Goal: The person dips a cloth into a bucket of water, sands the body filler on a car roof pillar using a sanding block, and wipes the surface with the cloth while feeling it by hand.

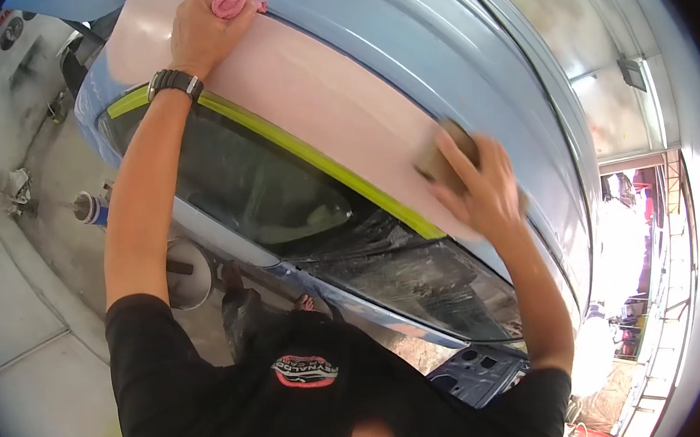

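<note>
My left hand, with a black watch on its wrist, is closed around a crumpled pink cloth at the top of the view. It rests against the pale pink-primed panel of a blue car. My right hand presses a dark brownish sanding sheet flat on the right end of the same panel. Motion blurs this hand and the sheet slightly. Below the panel runs a strip of yellow-green masking tape along the edge of a dark car window.
Blue roof bodywork curves behind the panel. Dark plastic film covers part of the car's side. A bucket and a blue-and-white tub stand on the floor at left. A detached door panel lies low right.
</note>
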